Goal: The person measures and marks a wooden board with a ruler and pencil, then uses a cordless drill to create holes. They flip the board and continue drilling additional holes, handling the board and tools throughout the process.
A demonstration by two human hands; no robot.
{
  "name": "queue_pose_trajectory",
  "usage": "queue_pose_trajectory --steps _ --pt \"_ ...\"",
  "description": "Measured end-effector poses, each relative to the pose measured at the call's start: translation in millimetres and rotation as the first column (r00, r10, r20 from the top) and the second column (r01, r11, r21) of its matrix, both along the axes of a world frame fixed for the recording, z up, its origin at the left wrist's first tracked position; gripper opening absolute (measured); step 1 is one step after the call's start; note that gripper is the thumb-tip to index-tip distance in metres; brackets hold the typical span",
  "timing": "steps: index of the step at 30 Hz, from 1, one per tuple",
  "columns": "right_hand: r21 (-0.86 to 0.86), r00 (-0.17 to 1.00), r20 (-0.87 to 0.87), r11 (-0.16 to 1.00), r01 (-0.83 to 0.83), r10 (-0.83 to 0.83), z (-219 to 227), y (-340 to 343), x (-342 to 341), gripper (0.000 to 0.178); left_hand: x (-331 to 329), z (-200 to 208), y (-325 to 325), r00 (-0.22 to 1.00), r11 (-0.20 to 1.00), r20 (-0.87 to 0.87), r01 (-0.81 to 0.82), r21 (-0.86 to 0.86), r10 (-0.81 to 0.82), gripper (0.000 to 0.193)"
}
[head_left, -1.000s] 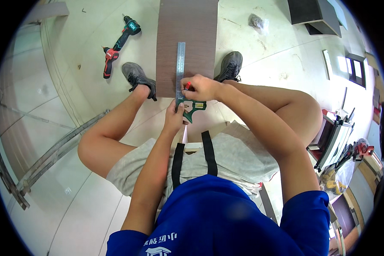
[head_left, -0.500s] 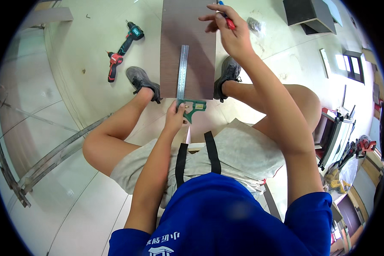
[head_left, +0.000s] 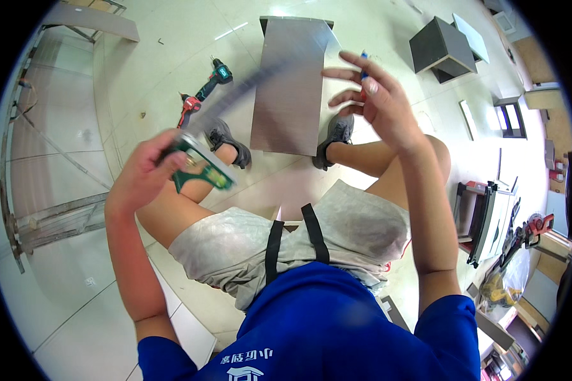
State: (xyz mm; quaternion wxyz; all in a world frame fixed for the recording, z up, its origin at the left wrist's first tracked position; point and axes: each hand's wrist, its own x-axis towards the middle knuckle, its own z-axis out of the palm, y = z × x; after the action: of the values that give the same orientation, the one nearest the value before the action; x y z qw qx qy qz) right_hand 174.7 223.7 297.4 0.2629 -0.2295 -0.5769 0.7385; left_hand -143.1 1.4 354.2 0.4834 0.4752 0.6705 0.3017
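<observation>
My left hand [head_left: 143, 171] is closed round the green head of a combination square [head_left: 203, 166], raised above my left knee. Its long steel blade is smeared by motion and slants up to the right, over part of a brown board [head_left: 289, 89]. The board stretches away from me on the floor between my shoes. My right hand [head_left: 391, 108] hovers beside the board's right edge, holding a slim red and blue pen [head_left: 364, 75] between thumb and fingers. Its other fingers are spread, pointing left.
A teal cordless drill [head_left: 218, 75] and a red power tool [head_left: 189, 109] lie on the floor left of the board. At the far right stands a dark open box [head_left: 437, 46]. Metal framing [head_left: 63, 216] runs along the left; a black-framed stand [head_left: 483, 219] is at the right.
My left hand has lifted the combination square off the board and swung it left, tilting the blade. My right hand has come lower and nearer, still with the pen. The view has shifted.
</observation>
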Motion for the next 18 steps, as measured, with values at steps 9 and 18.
queue_pose_trajectory --steps 9,18 --pt "0.070 0.908 0.264 0.933 -0.354 0.324 -74.7 -95.6 14.5 0.018 2.5 -16.7 34.5 0.850 0.782 0.024 0.495 -0.378 -0.527 0.027" --pt "-0.429 0.992 0.112 0.903 -0.008 0.062 -129.2 -202.5 -1.3 0.017 -48.1 -77.4 30.3 0.807 0.898 0.435 -0.440 -0.006 0.398 0.045"
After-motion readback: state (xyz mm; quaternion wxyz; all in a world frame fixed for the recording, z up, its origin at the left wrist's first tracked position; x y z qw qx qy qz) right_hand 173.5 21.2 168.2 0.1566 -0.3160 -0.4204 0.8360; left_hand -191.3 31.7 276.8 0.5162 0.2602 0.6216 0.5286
